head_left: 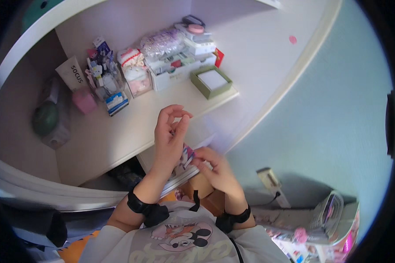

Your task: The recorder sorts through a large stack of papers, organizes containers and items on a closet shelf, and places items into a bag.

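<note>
Over the front of the white desk, my left hand [170, 130] is raised with its fingers curled over toward the thumb. A small bit of something shows inside that curl, mostly hidden by the thumb. Just below it is a small purple, pink and white printed packet [187, 155], partly covered by my left hand and wrist. My right hand [213, 168] pinches the packet's right edge between thumb and fingers, lower and to the right of my left hand.
On the desk [105, 140] stand a green box with a white inside [211, 82], a white organizer [175, 72], a clear bin with soft items [138, 79], a pink cup [84, 101] and a blue-and-white box [117, 103]. Right are a power strip [274, 187] and a white basket [329, 212].
</note>
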Demonstrator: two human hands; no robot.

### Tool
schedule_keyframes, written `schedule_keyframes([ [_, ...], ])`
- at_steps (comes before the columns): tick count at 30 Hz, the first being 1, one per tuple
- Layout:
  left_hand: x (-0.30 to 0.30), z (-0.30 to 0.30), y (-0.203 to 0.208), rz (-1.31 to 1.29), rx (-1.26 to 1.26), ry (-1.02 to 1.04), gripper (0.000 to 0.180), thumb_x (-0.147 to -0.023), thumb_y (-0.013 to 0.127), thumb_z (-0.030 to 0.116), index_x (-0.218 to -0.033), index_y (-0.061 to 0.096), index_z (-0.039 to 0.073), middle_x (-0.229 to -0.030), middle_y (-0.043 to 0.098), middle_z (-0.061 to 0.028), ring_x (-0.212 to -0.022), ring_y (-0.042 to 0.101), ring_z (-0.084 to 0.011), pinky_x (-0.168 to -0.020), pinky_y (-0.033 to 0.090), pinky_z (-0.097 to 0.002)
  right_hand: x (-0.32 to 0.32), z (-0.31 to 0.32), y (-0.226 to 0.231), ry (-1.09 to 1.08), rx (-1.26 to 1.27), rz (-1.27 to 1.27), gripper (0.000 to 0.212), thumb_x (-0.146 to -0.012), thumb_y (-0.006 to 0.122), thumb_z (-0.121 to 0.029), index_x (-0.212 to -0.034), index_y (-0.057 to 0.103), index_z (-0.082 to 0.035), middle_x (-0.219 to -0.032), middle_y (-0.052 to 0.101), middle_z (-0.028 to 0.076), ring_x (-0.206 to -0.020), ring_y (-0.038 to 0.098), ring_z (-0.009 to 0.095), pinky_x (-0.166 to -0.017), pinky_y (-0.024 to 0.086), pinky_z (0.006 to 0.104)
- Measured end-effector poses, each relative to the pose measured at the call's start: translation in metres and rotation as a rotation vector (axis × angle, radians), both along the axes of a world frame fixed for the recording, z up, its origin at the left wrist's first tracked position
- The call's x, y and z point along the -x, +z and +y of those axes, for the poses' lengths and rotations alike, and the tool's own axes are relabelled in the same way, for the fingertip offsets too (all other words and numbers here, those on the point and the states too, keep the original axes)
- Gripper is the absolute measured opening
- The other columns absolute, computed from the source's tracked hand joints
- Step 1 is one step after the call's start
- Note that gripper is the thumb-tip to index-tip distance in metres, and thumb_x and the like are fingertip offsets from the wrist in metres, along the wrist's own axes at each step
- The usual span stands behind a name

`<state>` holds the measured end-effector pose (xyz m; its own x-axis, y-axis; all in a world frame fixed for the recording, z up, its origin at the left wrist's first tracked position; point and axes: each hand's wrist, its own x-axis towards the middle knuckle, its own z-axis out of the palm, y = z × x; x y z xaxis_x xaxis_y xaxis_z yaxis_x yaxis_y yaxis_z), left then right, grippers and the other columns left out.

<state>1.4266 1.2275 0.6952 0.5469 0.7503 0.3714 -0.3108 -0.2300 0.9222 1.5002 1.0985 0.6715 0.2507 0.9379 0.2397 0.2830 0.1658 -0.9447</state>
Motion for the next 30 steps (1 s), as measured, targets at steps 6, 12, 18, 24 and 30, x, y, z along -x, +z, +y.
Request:
schedule_keyframes([
  [6,0.018,-0.032,-0.017,-0.060,0.240,-0.214,0.020,-0.090,0.050,0.018,-0.104,0.046,0.005,-0.090,0.055,-0.0025,-0.054,0.035,0.0003,-0.048,0.028,-0.0141,0.062,-0.046,-0.013,-0.228,-0.169,0.175,0.032,-0.076,0.064,-0.011,-0.104,0.054,0.000,-0.093,0.056,0.008,-0.082,0.054,0.020,-0.074,0.043,0.0289],
  [12,0.065,-0.082,-0.031,-0.033,0.425,-0.377,0.017,-0.090,0.051,0.019,-0.100,0.047,0.006,-0.088,0.055,-0.0024,-0.052,0.034,-0.0006,-0.045,0.028,-0.0148,0.153,-0.088,-0.020,-0.667,-0.086,-0.230,0.019,-0.079,0.060,-0.007,-0.093,0.056,0.003,-0.086,0.055,0.013,-0.070,0.055,0.025,-0.059,0.045,0.0288],
  [18,0.130,-0.134,-0.053,0.088,0.442,-0.806,0.024,-0.092,0.044,0.027,-0.100,0.049,0.005,-0.091,0.056,-0.0050,-0.065,0.046,-0.0037,-0.061,0.041,-0.0188,0.237,-0.142,-0.056,-1.046,-0.002,0.204,0.013,-0.087,0.055,-0.011,-0.086,0.057,0.002,-0.069,0.058,0.004,-0.060,0.052,0.008,-0.056,0.042,0.0227],
  [24,0.179,-0.176,-0.064,0.255,0.602,-1.439,0.037,-0.093,0.040,0.033,-0.112,0.047,0.003,-0.105,0.055,-0.0088,-0.090,0.054,-0.0137,-0.079,0.044,-0.0279,0.295,-0.221,-0.076,-0.985,-0.376,0.895,0.016,-0.089,0.051,-0.018,-0.084,0.057,-0.004,-0.072,0.058,0.001,-0.060,0.051,0.007,-0.058,0.041,0.0189],
  [30,0.208,-0.212,-0.066,0.359,0.395,-1.605,0.033,-0.089,0.050,0.019,-0.118,0.047,0.004,-0.113,0.053,-0.0068,-0.098,0.053,-0.0115,-0.074,0.046,-0.0250,0.345,-0.258,-0.086,-0.968,-0.449,1.144,0.016,-0.088,0.052,-0.018,-0.083,0.057,-0.004,-0.071,0.058,0.003,-0.059,0.051,0.009,-0.056,0.042,0.0199],
])
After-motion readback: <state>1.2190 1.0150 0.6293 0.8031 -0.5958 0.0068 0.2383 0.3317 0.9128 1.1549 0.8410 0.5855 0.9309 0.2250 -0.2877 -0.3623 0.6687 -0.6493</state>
